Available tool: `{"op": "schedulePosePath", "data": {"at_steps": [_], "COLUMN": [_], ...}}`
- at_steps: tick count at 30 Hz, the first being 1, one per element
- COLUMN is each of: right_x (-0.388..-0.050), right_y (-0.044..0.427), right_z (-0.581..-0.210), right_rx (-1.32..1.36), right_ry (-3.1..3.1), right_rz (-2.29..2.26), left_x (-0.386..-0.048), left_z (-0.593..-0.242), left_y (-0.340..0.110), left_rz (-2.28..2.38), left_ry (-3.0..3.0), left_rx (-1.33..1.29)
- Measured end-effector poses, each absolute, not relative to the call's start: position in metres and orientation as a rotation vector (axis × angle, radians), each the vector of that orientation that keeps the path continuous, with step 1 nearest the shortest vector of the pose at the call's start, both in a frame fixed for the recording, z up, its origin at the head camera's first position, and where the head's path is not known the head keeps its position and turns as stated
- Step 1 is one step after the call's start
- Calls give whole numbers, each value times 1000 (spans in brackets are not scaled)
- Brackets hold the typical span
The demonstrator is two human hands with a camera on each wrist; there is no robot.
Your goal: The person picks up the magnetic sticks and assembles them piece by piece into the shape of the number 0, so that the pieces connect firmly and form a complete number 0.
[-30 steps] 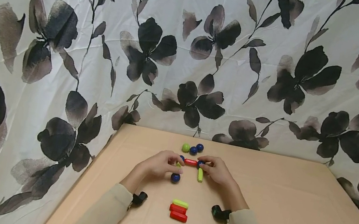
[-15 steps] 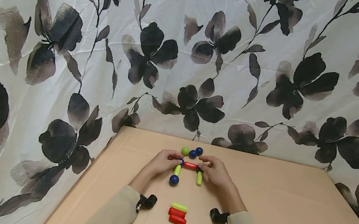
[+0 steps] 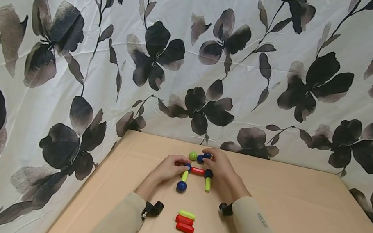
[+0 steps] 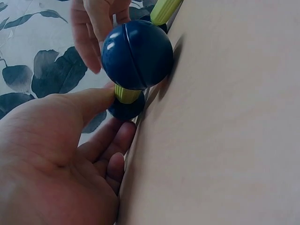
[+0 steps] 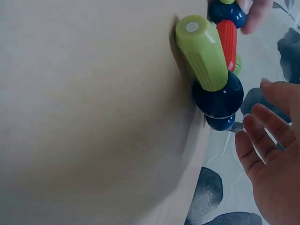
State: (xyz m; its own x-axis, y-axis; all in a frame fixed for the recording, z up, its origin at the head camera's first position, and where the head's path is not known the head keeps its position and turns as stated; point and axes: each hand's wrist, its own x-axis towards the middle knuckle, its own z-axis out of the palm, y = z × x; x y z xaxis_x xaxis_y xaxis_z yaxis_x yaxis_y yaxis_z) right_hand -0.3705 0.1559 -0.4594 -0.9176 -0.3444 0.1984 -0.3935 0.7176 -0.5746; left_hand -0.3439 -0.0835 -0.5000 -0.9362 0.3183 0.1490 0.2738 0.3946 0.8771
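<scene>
A small frame of magnetic building rods and balls lies on the table. Its red rod (image 3: 197, 171) joins two blue balls, and a yellow-green rod runs toward me from each. My left hand (image 3: 167, 169) pinches the blue ball (image 4: 127, 107) at the left corner between thumb and fingers. The left yellow-green rod (image 3: 185, 176) ends in another blue ball (image 4: 137, 55); the right one (image 5: 201, 51) shows a grey disc at its free end. My right hand (image 3: 221, 165) reaches over the loose far blue ball (image 3: 207, 156), fingers apart and loosely bent, not visibly gripping it.
Another loose blue ball (image 3: 200, 159) and a green ball (image 3: 192, 156) sit behind the frame. Nearer me lie a yellow-green rod (image 3: 187, 215) and two red rods (image 3: 184, 228) side by side. A floral cloth (image 3: 181, 61) hangs behind the table's far edge.
My left hand has shifted from the left yellow-green rod to the corner ball. My right hand has left the right corner ball and moved back toward the loose blue balls.
</scene>
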Motion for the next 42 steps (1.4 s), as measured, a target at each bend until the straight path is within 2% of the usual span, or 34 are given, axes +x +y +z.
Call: {"op": "schedulePosePath", "data": {"at_steps": [16,25,42], "right_x": [-379,-375,-369], "right_y": [138,135,131], "right_z": [-471,-472,-475], "right_rx": [642,557,556], "right_ry": [-2959,-2951,-2949], "right_rz": [916,913,827], "left_x": [-342,-343,-342], "left_z": [-498,-497,-498], "left_y": [-83,-83,-85], "left_rz": [1636,1632,1627], "left_ry": [2567,2568,2558], "left_rx": [551,553,520]}}
